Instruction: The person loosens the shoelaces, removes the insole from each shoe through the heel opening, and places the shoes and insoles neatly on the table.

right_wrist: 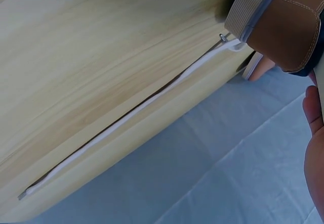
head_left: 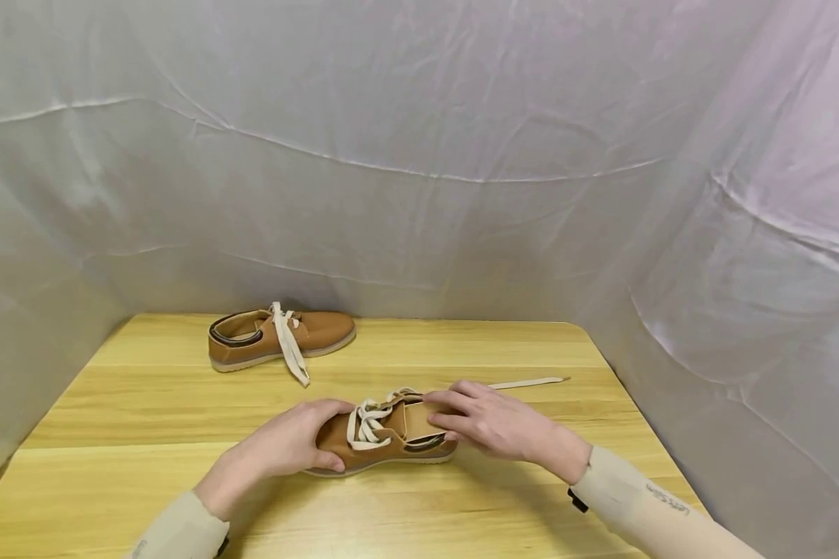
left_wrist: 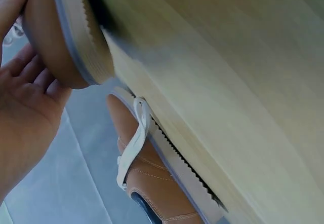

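A brown lace-up shoe (head_left: 391, 444) lies on the table with its toe to the left in the head view. Around its toe curls my left hand (head_left: 287, 439), thumb on the near side and fingers on the far side. My right hand (head_left: 492, 423) is over the shoe's opening at the heel and pinches a tan insole (head_left: 419, 419) that sits partly inside; its far end is hidden by the fingers. Cream laces (head_left: 369, 425) are looped loosely across the front. In the right wrist view the heel (right_wrist: 283, 26) shows, with the right hand (right_wrist: 315, 133) at the frame's edge.
A matching brown shoe (head_left: 322, 330) stands at the back left of the wooden table (head_left: 147, 411), toe to the right, its lace hanging over the side. One lace end (head_left: 531, 383) stretches rightward on the tabletop. Grey cloth (head_left: 391, 233) walls the back and sides.
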{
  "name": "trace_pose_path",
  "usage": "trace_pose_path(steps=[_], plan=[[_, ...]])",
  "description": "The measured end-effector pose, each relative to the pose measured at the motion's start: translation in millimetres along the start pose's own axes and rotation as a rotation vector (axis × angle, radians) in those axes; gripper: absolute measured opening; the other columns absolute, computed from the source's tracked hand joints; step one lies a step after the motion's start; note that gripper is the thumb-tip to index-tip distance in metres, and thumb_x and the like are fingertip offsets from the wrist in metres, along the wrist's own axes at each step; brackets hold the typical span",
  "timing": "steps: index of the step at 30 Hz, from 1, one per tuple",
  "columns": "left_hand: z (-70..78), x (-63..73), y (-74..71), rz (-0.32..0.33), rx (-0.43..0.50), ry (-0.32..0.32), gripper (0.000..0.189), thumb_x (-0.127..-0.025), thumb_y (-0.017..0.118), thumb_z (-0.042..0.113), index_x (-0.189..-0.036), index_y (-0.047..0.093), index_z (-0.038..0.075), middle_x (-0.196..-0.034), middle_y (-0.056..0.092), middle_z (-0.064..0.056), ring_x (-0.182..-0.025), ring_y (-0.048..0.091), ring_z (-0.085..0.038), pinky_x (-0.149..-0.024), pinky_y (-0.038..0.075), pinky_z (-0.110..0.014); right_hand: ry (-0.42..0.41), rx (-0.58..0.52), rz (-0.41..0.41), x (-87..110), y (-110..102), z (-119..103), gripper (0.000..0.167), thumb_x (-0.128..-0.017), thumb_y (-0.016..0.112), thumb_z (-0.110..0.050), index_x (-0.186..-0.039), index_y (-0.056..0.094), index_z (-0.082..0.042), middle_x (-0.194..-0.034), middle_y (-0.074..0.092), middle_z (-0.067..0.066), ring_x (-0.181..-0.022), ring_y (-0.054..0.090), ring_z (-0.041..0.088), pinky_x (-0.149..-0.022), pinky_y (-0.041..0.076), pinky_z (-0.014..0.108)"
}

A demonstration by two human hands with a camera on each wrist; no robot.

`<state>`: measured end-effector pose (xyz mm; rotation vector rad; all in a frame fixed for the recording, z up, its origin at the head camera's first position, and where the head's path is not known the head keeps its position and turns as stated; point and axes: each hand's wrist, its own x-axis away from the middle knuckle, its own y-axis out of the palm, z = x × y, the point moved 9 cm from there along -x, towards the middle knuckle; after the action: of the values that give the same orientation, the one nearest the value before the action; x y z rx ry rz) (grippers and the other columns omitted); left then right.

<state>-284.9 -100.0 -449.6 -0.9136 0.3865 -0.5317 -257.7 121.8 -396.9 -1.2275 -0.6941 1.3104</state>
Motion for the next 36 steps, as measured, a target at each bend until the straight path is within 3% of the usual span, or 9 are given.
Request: trace_pose_path(steps=[8, 11, 14, 16, 26, 33, 36], plan=[[0.0, 0.4, 1.2, -0.005, -0.025, 0.007, 0.078, -0.076, 0.094, 0.029, -0.142, 0.059, 0.006, -0.14, 0.064, -0.012, -0.129, 0.061, -0.032, -0.11, 0.048, -0.053, -0.006, 0.005, 0.018, 9.3, -7.3, 3.3, 0.033, -0.102, 0.068, -0.025, -0.132, 0.071, -0.013, -0.146, 0.06, 0.01, -0.119, 0.06, 0.025, -0.1, 0.055, 0.037], [-1.4, 0.1, 1.6, -0.008, -0.028, -0.003, 0.078, -0.077, 0.094, 0.03, -0.142, 0.059, 0.006, -0.141, 0.064, -0.012, -0.129, 0.061, -0.032, -0.11, 0.048, -0.053, -0.013, 0.026, 0.04, 13.3, -11.5, 4.1, 0.034, -0.11, 0.054, -0.029, -0.132, 0.072, -0.011, -0.146, 0.061, 0.01, -0.121, 0.061, 0.026, -0.101, 0.055, 0.038], [-2.4, 0.1, 1.8, -0.009, -0.036, -0.008, 0.079, -0.077, 0.094, 0.032, -0.143, 0.059, 0.006, -0.141, 0.063, -0.013, -0.129, 0.06, -0.033, -0.11, 0.048, -0.054, -0.028, 0.052, 0.063, 16.7, -15.6, 3.9, 0.047, -0.116, 0.034, -0.033, -0.132, 0.072, -0.01, -0.146, 0.062, 0.009, -0.123, 0.063, 0.027, -0.103, 0.055, 0.039], [-2.3, 0.2, 1.7, -0.008, -0.04, -0.007, 0.079, -0.077, 0.094, 0.032, -0.142, 0.059, 0.006, -0.141, 0.063, -0.013, -0.129, 0.06, -0.033, -0.109, 0.048, -0.054, -0.036, 0.066, 0.074, 18.8, -17.7, 3.7, 0.052, -0.116, 0.028, -0.033, -0.132, 0.072, -0.01, -0.146, 0.062, 0.008, -0.124, 0.063, 0.026, -0.106, 0.053, 0.039], [-0.2, 1.2, 1.3, -0.008, -0.043, -0.003, 0.079, -0.077, 0.094, 0.031, -0.142, 0.058, 0.004, -0.141, 0.063, -0.015, -0.129, 0.06, -0.035, -0.109, 0.048, -0.054, -0.052, 0.112, 0.079, 33.2, -25.4, 3.3, 0.048, -0.116, 0.031, -0.028, -0.134, 0.07, -0.006, -0.144, 0.063, 0.008, -0.129, 0.063, 0.029, -0.11, 0.05, 0.043], [-0.1, 1.9, 1.0, -0.009, -0.042, -0.008, 0.079, -0.077, 0.093, 0.03, -0.143, 0.058, 0.005, -0.141, 0.063, -0.015, -0.129, 0.06, -0.035, -0.109, 0.048, -0.055, -0.031, 0.075, 0.085, 43.6, -28.6, 5.2, 0.037, -0.11, 0.052, -0.024, -0.138, 0.066, -0.005, -0.147, 0.062, 0.008, -0.13, 0.062, 0.029, -0.109, 0.051, 0.042], [0.0, 1.6, 1.3, -0.009, -0.043, -0.002, 0.078, -0.077, 0.093, 0.03, -0.143, 0.058, 0.005, -0.141, 0.063, -0.015, -0.129, 0.06, -0.034, -0.109, 0.048, -0.054, -0.026, 0.087, 0.087, 47.6, -29.4, 5.2, 0.039, -0.114, 0.044, -0.025, -0.14, 0.065, -0.005, -0.148, 0.061, 0.007, -0.13, 0.061, 0.028, -0.109, 0.051, 0.04]])
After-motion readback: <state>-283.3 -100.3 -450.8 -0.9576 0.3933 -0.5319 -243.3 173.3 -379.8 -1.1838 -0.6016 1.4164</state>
